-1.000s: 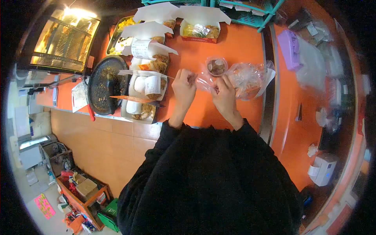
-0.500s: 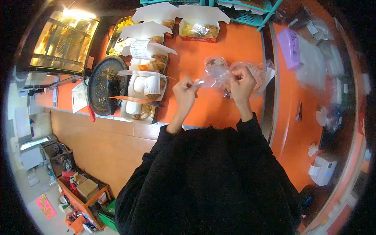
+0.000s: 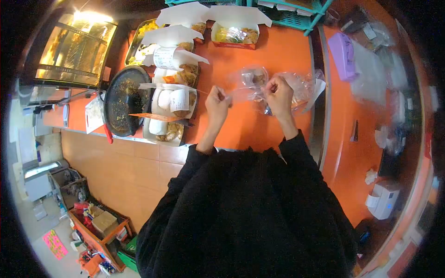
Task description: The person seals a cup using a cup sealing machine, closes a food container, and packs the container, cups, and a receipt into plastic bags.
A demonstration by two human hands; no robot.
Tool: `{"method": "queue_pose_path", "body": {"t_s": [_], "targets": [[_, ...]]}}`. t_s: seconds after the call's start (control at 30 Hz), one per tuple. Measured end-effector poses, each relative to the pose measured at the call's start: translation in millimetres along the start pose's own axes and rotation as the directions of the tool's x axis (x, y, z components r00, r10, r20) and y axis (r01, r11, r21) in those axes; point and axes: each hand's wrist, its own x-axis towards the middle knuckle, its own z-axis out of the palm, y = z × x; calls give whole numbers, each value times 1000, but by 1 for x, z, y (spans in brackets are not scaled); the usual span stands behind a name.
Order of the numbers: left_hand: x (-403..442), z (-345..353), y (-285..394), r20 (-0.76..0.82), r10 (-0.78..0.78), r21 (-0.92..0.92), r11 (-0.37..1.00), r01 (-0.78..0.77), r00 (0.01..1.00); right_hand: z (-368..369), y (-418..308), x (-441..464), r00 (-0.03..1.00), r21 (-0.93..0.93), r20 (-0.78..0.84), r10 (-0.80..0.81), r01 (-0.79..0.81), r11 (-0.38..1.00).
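Note:
Between my two hands a clear plastic bag (image 3: 242, 94) is stretched, blurred by motion. My left hand (image 3: 218, 105) pinches one edge of it, close to the row of food boxes. The fingers of my right hand (image 3: 280, 96) are closed on its other side. Just beyond the bag, a small clear cup (image 3: 254, 77) with something brownish in it stands on the orange counter (image 3: 227, 132). More crumpled clear plastic (image 3: 301, 88) lies to the right of my right hand; what it contains is unclear.
Open food boxes with wrapped rice (image 3: 163, 99) and fried pieces line the left side. Another open box (image 3: 235, 36) stands at the back. A dark round pan (image 3: 125, 99) and a lit display case (image 3: 72, 48) are farther left. A purple holder (image 3: 341, 55) and a label printer (image 3: 383, 200) sit right.
The plastic between my hands has shifted and is more blurred. My right hand has moved slightly left and down, and my left hand has barely moved.

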Motion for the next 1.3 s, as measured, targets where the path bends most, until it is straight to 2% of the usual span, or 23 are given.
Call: {"method": "queue_pose_path", "body": {"t_s": [0.07,0.17,0.23,0.3,0.37,0.43,0.5,0.53,0.57,0.6,0.7,0.73,0.8,0.83,0.87,0.9,0.93,1.0,1.07,1.13,1.17,1.23,1.3], "targets": [[-8,3,7,255,-529,-379,715,587,809,-2,-9,-3,999,3,26,36,-36,999],[-6,-7,-7,373,-567,-474,564,676,735,-22,-44,-2,999,12,-1,-51,51,999],[-4,-14,9,421,-582,-480,509,715,696,-35,-58,-8,814,106,12,-581,576,810],[-6,-22,16,476,-597,-465,453,761,646,-29,-63,-2,786,81,167,-595,591,803],[-3,-26,19,758,-398,-465,225,856,516,-29,-60,3,734,52,318,-600,619,784],[-4,-27,27,699,-434,-511,252,822,568,-32,-51,5,729,-42,682,-56,115,992],[-9,-26,31,631,-474,-551,284,785,614,-35,-50,13,695,-68,715,74,-36,997],[-13,-19,31,222,-309,-568,730,380,925,-35,-50,16,641,-104,740,201,-187,977],[-15,-15,37,-150,71,-307,945,-114,986,-31,-45,15,638,-104,743,203,-189,976],[-7,-29,42,75,528,97,840,-533,846,-24,-37,11,660,104,748,70,-220,970],[-15,-26,69,442,303,237,868,-436,844,-20,-45,8,735,407,667,-124,-220,886],[-13,-27,64,438,302,240,868,-434,847,-20,-50,10,783,505,594,-186,-182,844],[-5,-30,55,488,-261,209,961,179,833,-22,-48,13,804,584,575,-154,-271,765],[-8,-32,53,488,-261,208,961,179,833,-24,-46,15,821,652,560,-113,-352,671],[-12,-34,56,500,-150,-32,981,192,853,-28,-44,18,822,652,558,-111,-352,671],[-15,-34,59,485,-44,-271,942,198,873,-32,-41,20,718,516,696,20,-519,681],[-16,-33,59,488,-48,-270,941,203,872,-35,-40,21,579,354,801,149,-660,662],[-16,-29,63,280,208,-472,880,-54,937,-35,-45,16,523,308,843,124,-660,686],[-20,-31,74,321,95,-410,911,48,942,-33,-46,14,462,264,882,97,-651,712],[-22,-30,77,354,-23,-339,928,152,935,-29,-42,12,749,610,653,-112,-433,664],[-22,-27,75,378,-110,-290,929,231,919,-29,-46,11,747,612,655,-115,-434,661],[-24,-26,71,399,-198,-237,921,309,896,-29,-57,9,755,756,627,-193,-529,385],[-27,-26,65,328,-240,-266,904,334,913,-23,-51,6,707,672,697,-119,-585,455]]}}
